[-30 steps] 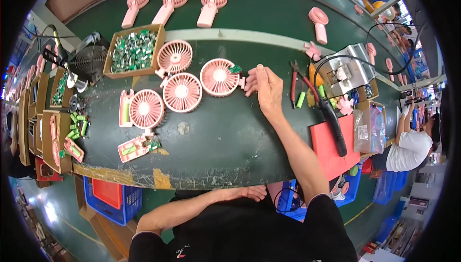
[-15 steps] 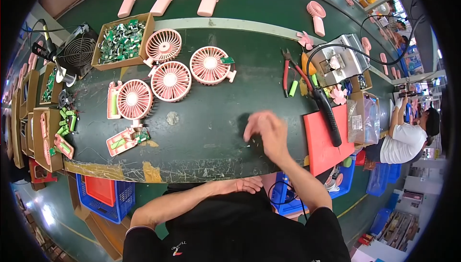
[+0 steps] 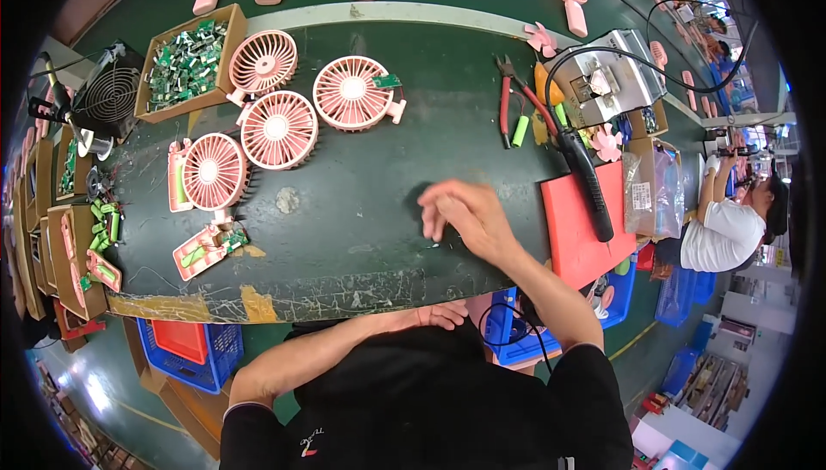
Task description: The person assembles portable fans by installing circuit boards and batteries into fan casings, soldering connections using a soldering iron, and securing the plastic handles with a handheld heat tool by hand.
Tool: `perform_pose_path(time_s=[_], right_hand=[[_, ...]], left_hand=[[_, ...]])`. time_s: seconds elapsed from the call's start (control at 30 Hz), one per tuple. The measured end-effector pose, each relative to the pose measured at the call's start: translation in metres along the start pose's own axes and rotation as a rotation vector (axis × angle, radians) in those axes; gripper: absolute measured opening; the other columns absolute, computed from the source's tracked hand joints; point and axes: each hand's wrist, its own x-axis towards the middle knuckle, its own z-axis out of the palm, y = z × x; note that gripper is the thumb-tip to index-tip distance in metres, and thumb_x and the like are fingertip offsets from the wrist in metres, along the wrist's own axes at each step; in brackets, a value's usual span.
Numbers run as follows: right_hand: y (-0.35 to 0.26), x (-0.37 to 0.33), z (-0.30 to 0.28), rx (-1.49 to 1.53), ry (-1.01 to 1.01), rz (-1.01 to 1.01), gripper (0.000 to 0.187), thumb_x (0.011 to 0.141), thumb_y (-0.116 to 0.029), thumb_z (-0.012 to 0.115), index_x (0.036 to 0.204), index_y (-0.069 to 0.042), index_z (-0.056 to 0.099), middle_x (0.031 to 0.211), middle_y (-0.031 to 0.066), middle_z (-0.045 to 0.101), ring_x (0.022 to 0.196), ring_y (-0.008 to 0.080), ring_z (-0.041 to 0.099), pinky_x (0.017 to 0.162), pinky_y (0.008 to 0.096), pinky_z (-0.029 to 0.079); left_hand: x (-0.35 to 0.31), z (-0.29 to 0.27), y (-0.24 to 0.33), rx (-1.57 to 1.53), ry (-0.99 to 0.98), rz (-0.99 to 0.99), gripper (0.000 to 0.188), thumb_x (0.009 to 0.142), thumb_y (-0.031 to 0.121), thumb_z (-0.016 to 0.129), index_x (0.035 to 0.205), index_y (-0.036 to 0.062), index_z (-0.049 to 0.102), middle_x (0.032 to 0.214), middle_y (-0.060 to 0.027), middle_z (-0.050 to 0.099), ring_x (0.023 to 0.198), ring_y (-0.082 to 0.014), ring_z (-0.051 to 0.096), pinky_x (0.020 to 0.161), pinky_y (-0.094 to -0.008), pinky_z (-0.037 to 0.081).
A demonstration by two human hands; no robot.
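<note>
My right hand [image 3: 469,219] hovers low over the green workbench, with loosely bent fingers apart and nothing visible in them. A tiny pale scrap [image 3: 434,245] lies on the bench just below its fingertips. My left hand [image 3: 444,315] rests at my lap by the bench's front edge, fingers loosely stretched and holding nothing I can see. To the left are several pink round fan heads [image 3: 277,128], one with a small green circuit board [image 3: 387,81] on it. Nearer the front lies an open pink handle shell [image 3: 200,255] with a green battery and a board.
Red-handled cutters [image 3: 507,104], a green battery [image 3: 520,132] and a black-handled soldering iron [image 3: 588,186] above a red pad [image 3: 559,229] are at right. A metal stand [image 3: 632,95] is behind. A cardboard box [image 3: 232,44] of circuit boards stands back left. Another person [image 3: 727,220] works far right.
My right hand has moved slightly left, and its fingers show more sharply. The whole view has shifted, so the bench items sit a little higher and further left. My left hand stays at my lap.
</note>
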Motion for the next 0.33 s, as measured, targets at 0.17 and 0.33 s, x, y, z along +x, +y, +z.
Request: perform_pose_path(time_s=[0.17,0.33], right_hand=[[0.011,-0.07,0.026,-0.075,0.153,-0.031,0.017,0.095,-0.003,0.046,0.102,0.005,0.06,0.078,0.0124,0.064,0.064,0.0161,0.064,0.056,0.0282,0.053],[0.016,-0.107,0.065,-0.244,0.094,-0.138,0.016,0.086,0.004,0.06,0.101,0.001,0.063,0.078,0.0118,0.066,0.07,0.021,0.068,0.064,0.0302,0.055]], left_hand=[[0.004,0.007,-0.001,-0.073,-0.038,0.035,0.054,0.102,0.036,0.035,0.135,-0.006,0.043,0.128,-0.0196,0.057,0.115,-0.0271,0.058,0.101,-0.0379,0.046],[0.0,-0.013,-0.035,-0.575,-0.444,0.291,0.061,0.098,0.03,0.054,0.148,0.0057,0.03,0.135,-0.0186,0.053,0.123,-0.0311,0.052,0.105,-0.0411,0.043]])
